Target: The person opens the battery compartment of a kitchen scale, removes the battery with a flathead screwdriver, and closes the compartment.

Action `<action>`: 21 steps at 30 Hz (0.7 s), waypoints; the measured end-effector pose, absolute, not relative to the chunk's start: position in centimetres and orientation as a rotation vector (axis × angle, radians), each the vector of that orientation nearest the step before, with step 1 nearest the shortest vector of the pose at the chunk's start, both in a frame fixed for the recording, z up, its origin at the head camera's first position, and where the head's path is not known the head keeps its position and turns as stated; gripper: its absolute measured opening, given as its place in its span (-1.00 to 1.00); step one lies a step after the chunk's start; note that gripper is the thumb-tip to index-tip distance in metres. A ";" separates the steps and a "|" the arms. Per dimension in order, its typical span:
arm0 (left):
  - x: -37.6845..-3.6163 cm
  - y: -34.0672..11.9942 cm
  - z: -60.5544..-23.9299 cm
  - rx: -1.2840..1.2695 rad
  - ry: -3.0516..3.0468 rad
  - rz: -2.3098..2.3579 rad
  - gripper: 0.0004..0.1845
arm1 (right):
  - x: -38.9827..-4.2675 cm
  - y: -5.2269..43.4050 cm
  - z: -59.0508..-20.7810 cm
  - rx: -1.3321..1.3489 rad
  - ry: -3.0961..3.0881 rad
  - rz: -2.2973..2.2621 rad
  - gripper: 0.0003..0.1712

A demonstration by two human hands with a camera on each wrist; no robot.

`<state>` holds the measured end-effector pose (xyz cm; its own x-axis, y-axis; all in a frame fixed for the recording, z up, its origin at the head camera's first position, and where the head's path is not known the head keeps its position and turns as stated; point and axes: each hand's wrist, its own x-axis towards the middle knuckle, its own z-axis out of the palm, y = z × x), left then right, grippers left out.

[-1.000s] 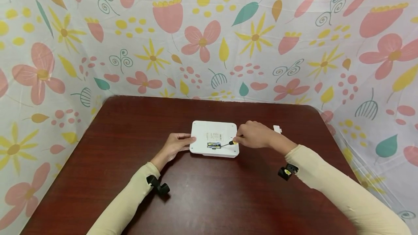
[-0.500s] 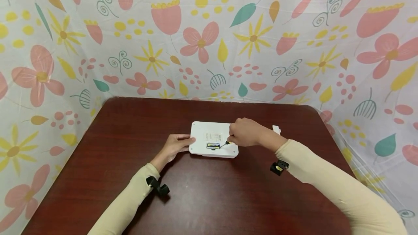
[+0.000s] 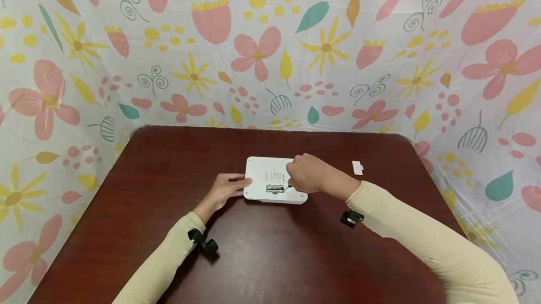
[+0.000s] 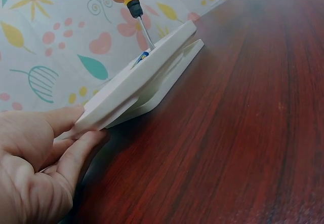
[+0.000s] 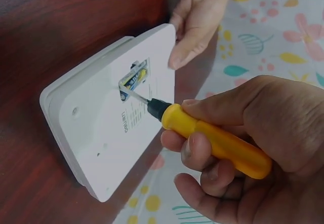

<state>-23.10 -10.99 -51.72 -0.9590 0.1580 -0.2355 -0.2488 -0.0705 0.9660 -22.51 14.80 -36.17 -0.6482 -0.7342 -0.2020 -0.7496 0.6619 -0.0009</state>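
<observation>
A flat white device (image 3: 257, 167) with a printed label lies back side up, its open battery compartment (image 3: 274, 193) showing batteries (image 5: 135, 80). My left hand (image 3: 227, 189) pinches its left edge, thumb on top and fingers below; the left wrist view shows this edge raised off the table. In my right hand (image 3: 310, 172) is a screwdriver (image 5: 217, 142) with a yellow handle and black collar, gripped between thumb and fingers. Its metal shaft (image 5: 135, 95) slants down to the end of a battery in the compartment. From the head view, the right hand hides most of the screwdriver.
A small white battery cover (image 3: 357, 167) lies on the dark red-brown table (image 3: 270, 252), right of the device. Behind the table's far edge hangs a flower-printed curtain (image 3: 262, 92). Black wrist mounts (image 3: 203, 241) stick out from both sleeves.
My right hand has moved left over the device with the screwdriver, its tip staying at the compartment while the handle has become steeper. The left hand keeps its hold; the battery cover is more exposed.
</observation>
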 end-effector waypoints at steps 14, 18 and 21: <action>-23.1 -10.9 -51.7 -0.108 1.918 2.136 -0.54 | -23.1 17.3 -37.7 -1.208 2.693 -0.227 -0.36; -23.1 -10.9 -51.8 -0.103 1.897 2.145 -0.55 | -23.1 17.7 -37.8 -1.193 2.690 -0.268 -0.36; -23.1 -10.9 -51.8 -0.099 1.891 2.149 -0.55 | -23.1 18.2 -38.0 -1.195 2.687 -0.305 -0.39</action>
<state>-23.11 -10.87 -51.78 -0.9594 0.1608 -0.2319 -0.2505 -0.1065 0.9622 -23.05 18.21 -38.03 -0.6591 -0.7473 -0.0842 -0.7094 0.6550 -0.2603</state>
